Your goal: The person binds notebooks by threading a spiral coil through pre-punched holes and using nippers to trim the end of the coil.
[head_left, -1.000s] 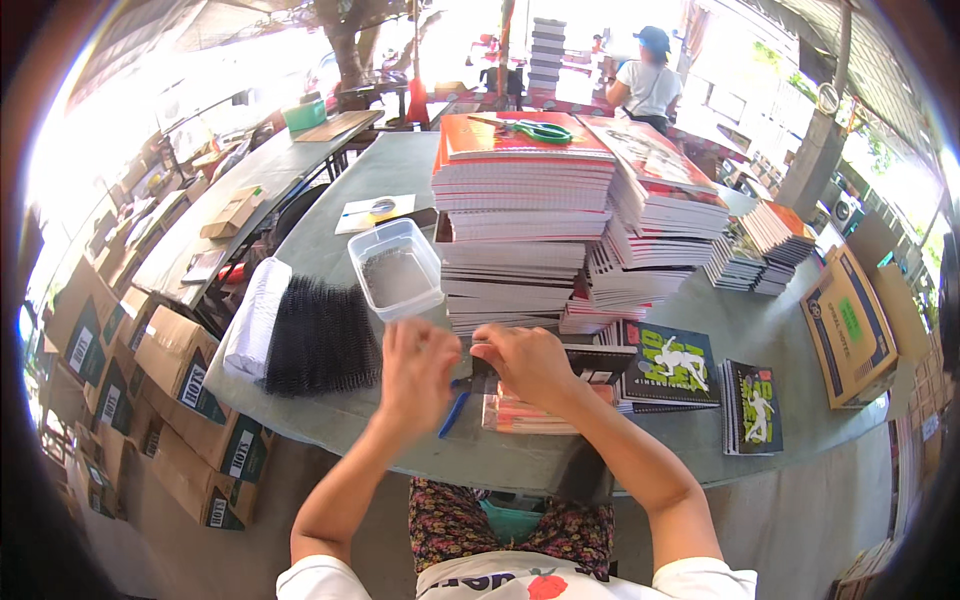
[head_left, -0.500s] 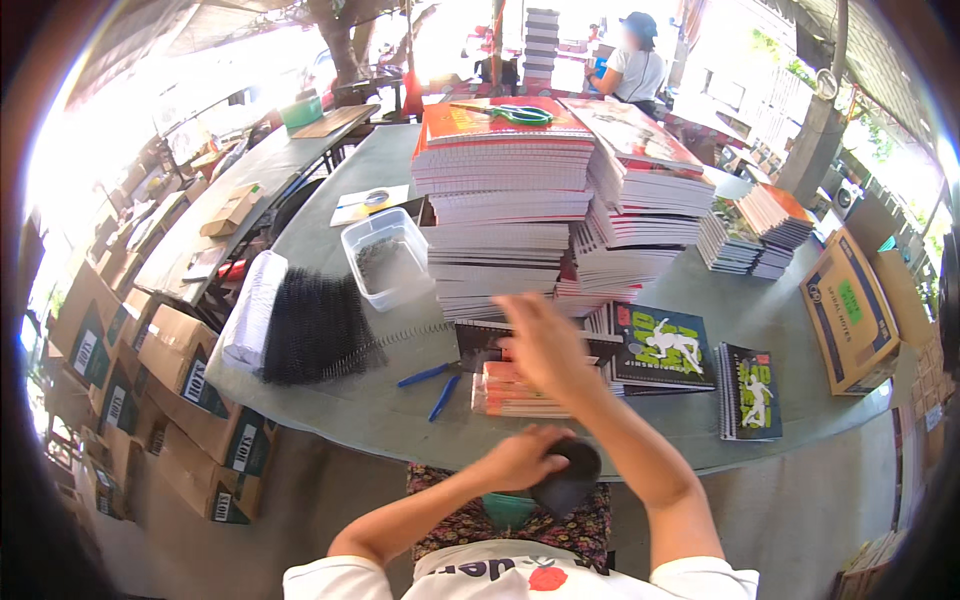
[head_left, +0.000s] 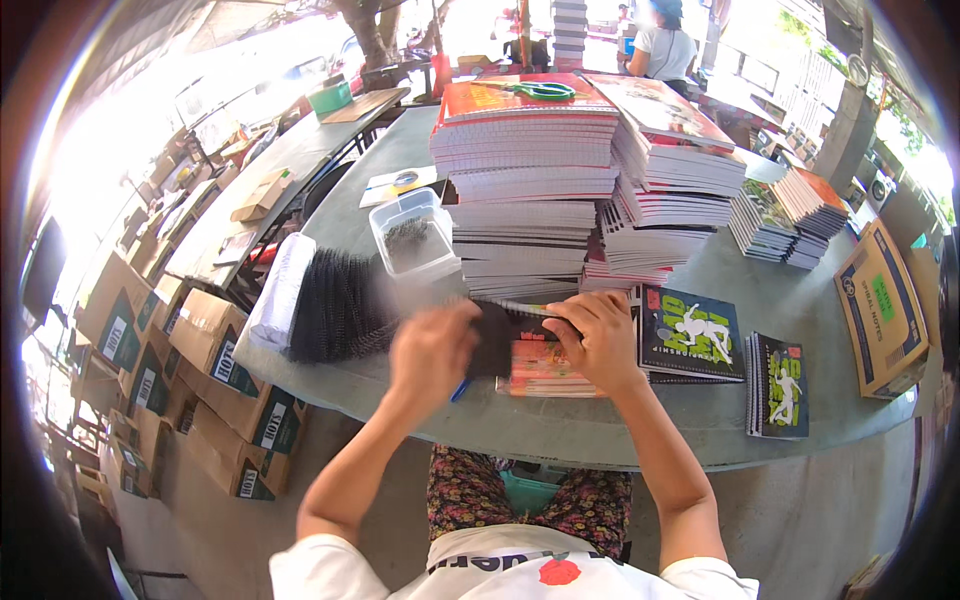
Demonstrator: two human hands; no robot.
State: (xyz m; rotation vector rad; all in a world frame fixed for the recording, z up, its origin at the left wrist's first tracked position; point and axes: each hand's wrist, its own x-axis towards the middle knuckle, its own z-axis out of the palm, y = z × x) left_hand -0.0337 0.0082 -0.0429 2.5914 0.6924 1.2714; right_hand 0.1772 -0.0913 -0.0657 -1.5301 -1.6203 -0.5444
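My left hand, smeared by motion, is closed on a flat black piece whose kind I cannot make out. Right beside it, my right hand grips the edge of a small dark-covered notebook, thumb on the near side. Under and in front of these lies a stack of notebooks with a reddish cover. Part of a blue-handled tool pokes out below my left hand. To the left stands a bundle of black spiral coils.
Tall piles of notebooks with green-handled scissors rise behind my hands. A clear plastic tub sits left of them. Black-and-green notebooks lie to the right, near an open carton. Cartons crowd the left floor. Farther off is another person.
My left hand has gone from my lap up to the tabletop with the black piece. My right hand has lowered and moved right onto the notebook. The whole view has shifted slightly.
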